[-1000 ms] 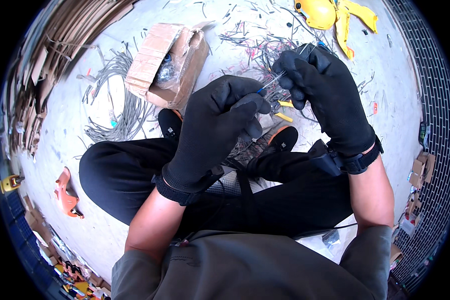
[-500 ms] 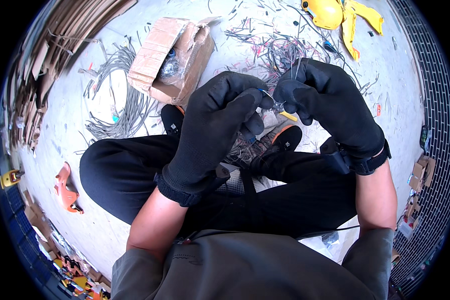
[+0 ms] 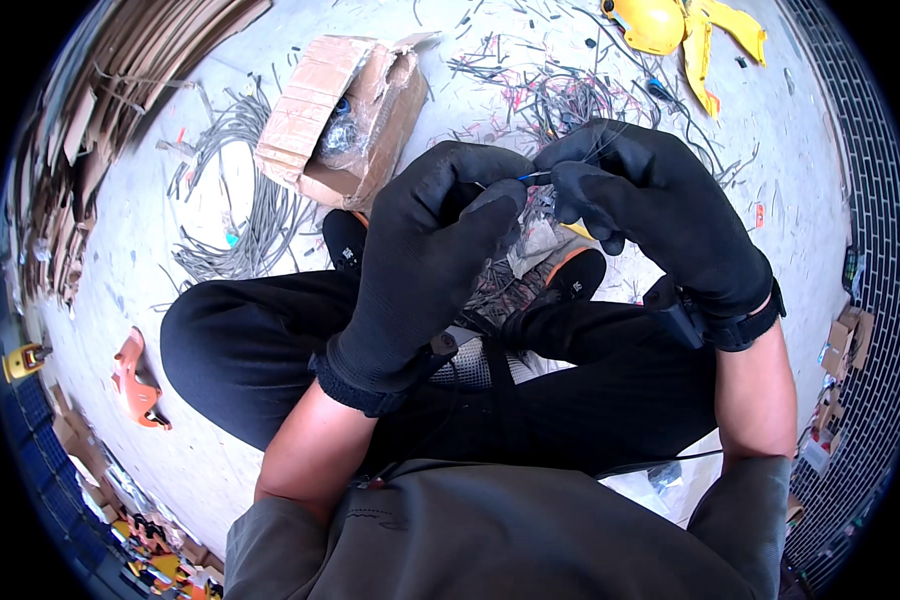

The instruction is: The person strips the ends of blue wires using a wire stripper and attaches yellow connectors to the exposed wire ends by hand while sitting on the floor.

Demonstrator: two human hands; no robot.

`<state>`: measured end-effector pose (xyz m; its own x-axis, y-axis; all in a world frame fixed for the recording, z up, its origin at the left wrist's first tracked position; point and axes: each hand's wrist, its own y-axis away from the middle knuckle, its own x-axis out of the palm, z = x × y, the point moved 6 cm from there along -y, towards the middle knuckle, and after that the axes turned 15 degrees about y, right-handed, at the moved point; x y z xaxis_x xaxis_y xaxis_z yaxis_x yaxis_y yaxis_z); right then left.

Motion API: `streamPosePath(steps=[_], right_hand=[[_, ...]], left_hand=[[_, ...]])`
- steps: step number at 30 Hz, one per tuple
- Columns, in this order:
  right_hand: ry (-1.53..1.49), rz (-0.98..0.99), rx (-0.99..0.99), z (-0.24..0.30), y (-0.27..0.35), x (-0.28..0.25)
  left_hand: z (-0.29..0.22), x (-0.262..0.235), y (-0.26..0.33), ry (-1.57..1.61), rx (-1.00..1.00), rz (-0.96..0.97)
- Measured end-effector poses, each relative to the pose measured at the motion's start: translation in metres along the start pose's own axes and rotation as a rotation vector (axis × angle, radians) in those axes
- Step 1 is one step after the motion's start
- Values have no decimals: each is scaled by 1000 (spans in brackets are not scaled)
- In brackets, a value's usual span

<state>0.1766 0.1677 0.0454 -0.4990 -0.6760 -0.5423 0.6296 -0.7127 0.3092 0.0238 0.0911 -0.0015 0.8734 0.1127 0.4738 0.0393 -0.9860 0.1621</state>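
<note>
Both hands wear black work gloves and meet in front of me, above my crossed legs. Between thumb and forefinger my left hand (image 3: 435, 225) pinches a thin wire (image 3: 530, 178), whose short blue section shows between the two gloves. My right hand (image 3: 650, 200) is closed in a pinch on the wire's other end, close beside the left fingertips. Fine dark strands rise over the right forefinger. Under the hands lies a heap of grey wire scraps (image 3: 500, 290) between my shoes, partly hidden by the gloves.
An open cardboard box (image 3: 335, 125) with clear plastic inside stands ahead. Left of it lies a coil of grey cables (image 3: 235, 200). Cut wire scraps (image 3: 560, 95) litter the floor beyond my hands. Yellow plastic parts (image 3: 655, 25) lie far right, an orange part (image 3: 132, 380) at left.
My fingertips have come closer together and risen slightly. The wire now runs almost level between the gloves, and the light strands that stood above the right hand look darker and lean right.
</note>
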Motion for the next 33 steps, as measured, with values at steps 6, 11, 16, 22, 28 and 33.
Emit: streamPosePath(steps=[6,11,16,22,28,33], right_hand=[[-51,36,9,-2,1,-2],[-82,-61,46,-7,0,-3],[-89,-99,103,-8,1,-5],[-25,-88,49,-3,2,2],[119,-119,45,4,4,13],[113,-138,-14,5,5,17]], left_hand=[[-1,0,1,-23,-17,-21],[2,2,0,-12,-21,-5],[5,5,0,67,-38,-15],[12,3,-3,40,-4,90],[17,2,-1,-25,-43,111],[13,3,0,-74,75,108]])
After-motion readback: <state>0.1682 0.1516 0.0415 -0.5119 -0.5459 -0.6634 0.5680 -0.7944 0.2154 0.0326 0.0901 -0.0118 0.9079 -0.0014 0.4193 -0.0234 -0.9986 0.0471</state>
